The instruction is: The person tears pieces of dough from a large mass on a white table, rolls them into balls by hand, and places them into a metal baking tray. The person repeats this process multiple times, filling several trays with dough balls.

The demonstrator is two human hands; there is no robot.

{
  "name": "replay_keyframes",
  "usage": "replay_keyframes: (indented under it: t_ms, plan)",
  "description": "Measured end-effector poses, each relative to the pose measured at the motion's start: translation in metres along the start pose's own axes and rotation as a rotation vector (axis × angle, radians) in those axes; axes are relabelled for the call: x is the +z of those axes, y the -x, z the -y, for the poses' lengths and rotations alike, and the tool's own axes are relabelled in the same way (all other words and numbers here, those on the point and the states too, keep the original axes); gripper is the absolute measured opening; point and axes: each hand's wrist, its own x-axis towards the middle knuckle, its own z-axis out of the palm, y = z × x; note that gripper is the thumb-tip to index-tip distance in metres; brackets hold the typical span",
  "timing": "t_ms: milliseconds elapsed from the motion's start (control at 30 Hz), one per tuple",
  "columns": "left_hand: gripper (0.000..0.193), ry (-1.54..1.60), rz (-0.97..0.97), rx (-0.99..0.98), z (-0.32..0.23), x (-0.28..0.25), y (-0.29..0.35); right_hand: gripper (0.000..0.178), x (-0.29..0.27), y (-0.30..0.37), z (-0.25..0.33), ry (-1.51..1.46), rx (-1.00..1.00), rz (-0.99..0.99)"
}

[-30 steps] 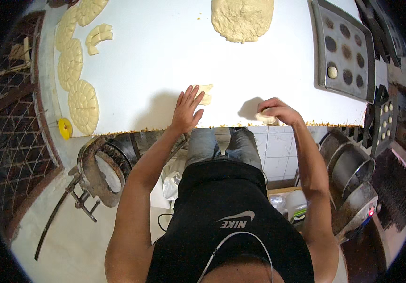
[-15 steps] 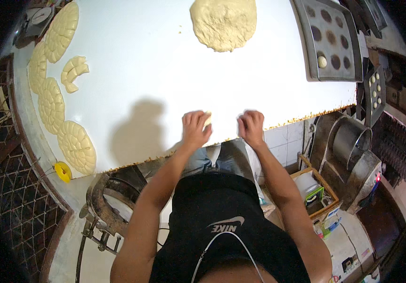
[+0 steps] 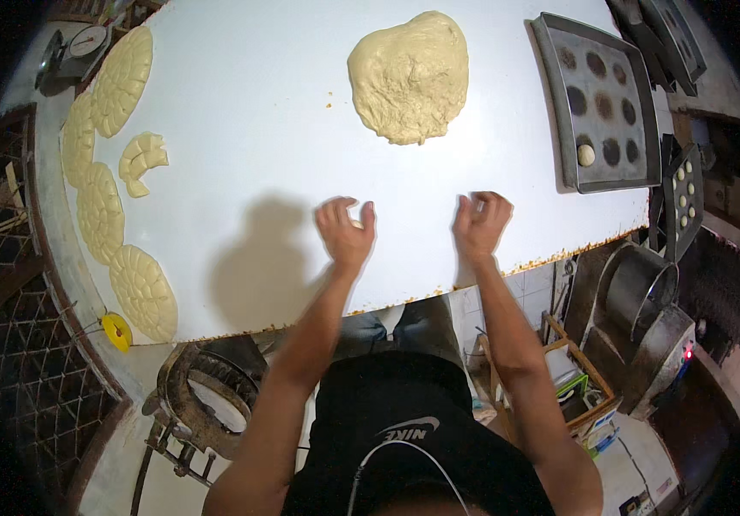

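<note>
My left hand (image 3: 346,236) is curled on the white table (image 3: 421,181) near its front edge. A small piece of pale dough (image 3: 357,224) peeks out between thumb and fingers. To its right, my right hand (image 3: 483,228) is cupped on the tabletop, its fingers bent and turned down; what lies beneath the palm is hidden. Beyond both hands rests a large lump of dough (image 3: 409,82). At the right, a metal baking tray (image 3: 566,129) with dark round marks holds a single dough ball (image 3: 587,156) in its near left corner.
Several dough rounds (image 3: 142,292) divided into segments line the left edge, beside a curved strip of cut dough (image 3: 142,159). A dial scale (image 3: 86,41) stands far left. A second tray (image 3: 685,228) with dough balls sits beyond the right edge. The table's front edge is chipped.
My hands have spread farther apart and reached farther in over the table from its front edge. The whole view has shifted, so the dough and tray appear lower.
</note>
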Motion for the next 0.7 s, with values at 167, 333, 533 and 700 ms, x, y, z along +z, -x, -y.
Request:
replay_keyframes:
  t_ms: [167,333,533,700]
  plan:
    - [0.019,0.210,0.252,0.216,0.050,-0.025,0.081,0.020,-0.039,0.062,-0.032,-0.384,-0.272,0.296]
    - [0.020,-0.084,-0.158,-0.138,-0.015,0.030,0.015,0.020,0.000,-0.027,-0.009,-0.245,-0.094,0.051]
    - [0.018,-0.153,0.043,-0.038,0.035,-0.010,0.034,0.022,-0.035,0.014,-0.083,-0.303,-0.290,0.314]
    - [0.017,0.004,-0.039,-0.095,-0.027,0.027,0.047,0.020,-0.021,0.001,-0.027,-0.383,-0.263,0.252]
